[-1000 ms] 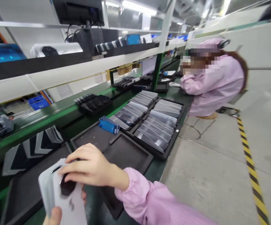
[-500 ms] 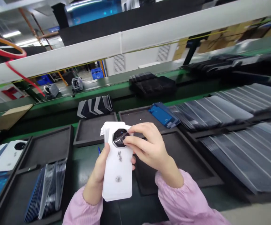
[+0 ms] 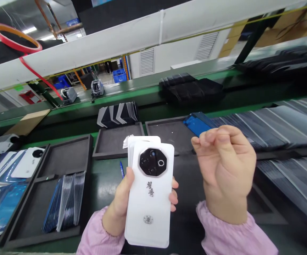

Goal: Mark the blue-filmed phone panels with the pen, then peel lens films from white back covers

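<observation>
My left hand (image 3: 115, 209) holds a small stack of white phone back covers (image 3: 150, 198) upright, and the front one shows a black octagonal camera module (image 3: 152, 162). My right hand (image 3: 226, 170) hovers to the right of the covers, apart from them. Its fingers are curled and thumb and forefinger are pinched together; nothing is clearly visible between them. Both wrists wear pink sleeves.
Black foam trays lie on the green bench: an empty one (image 3: 111, 141) behind the covers, one with upright film sheets (image 3: 64, 202) at left. White covers (image 3: 27, 163) lie far left, a blue film piece (image 3: 196, 124) and rows of dark sheets (image 3: 275, 122) at right. A conveyor (image 3: 143, 92) carries black foam stacks (image 3: 192, 88).
The view swung from the aisle back to the bench. My right hand left the camera module, where it was pinching, and drew away to the right with fingers pinched.
</observation>
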Available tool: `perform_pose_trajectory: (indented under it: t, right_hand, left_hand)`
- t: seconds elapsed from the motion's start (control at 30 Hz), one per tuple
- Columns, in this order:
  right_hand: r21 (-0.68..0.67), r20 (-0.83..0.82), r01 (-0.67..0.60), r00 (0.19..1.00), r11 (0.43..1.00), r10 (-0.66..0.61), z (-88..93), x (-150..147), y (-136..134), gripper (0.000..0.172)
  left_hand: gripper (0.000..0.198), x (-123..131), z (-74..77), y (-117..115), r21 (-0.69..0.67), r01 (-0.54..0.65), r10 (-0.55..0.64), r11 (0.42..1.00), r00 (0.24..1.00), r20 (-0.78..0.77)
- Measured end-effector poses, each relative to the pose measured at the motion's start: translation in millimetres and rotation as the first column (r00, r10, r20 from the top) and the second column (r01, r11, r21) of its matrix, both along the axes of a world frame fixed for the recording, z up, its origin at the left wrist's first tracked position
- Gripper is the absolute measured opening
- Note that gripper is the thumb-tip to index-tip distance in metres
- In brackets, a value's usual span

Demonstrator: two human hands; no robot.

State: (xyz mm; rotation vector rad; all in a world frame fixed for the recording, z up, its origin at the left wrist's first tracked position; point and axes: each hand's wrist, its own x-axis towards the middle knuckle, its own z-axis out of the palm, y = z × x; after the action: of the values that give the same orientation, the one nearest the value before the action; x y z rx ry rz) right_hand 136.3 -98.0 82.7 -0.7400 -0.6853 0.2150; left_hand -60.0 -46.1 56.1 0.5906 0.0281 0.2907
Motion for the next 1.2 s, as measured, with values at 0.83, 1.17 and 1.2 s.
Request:
perform_pose_trajectory:
  t: [0.83, 1.17, 1.2]
  right_hand:
    - [0.012, -0.277, -0.249, 0.93, 0.968, 0.243, 10.3, 1, 0, 0.028]
    - [0.009, -0.259, -0.281, 0.926, 0.96, 0.274, 10.1, 3, 0, 0.033]
    - [0.005, -0.257, -0.282, 0.927, 0.959, 0.274, 9.8, 3, 0, 0.032]
  left_hand:
    - [0.078, -7, 11.6, -14, -0.044, -0.062, 0.063, 0.997, 0.997, 0.038]
    - [0.077, -9, 14.3, -17, -0.029, -0.083, 0.083, 0.996, 0.996, -0.011]
    - [0.077, -10, 14.6, -17, -0.034, -0.084, 0.084, 0.996, 0.996, -0.01]
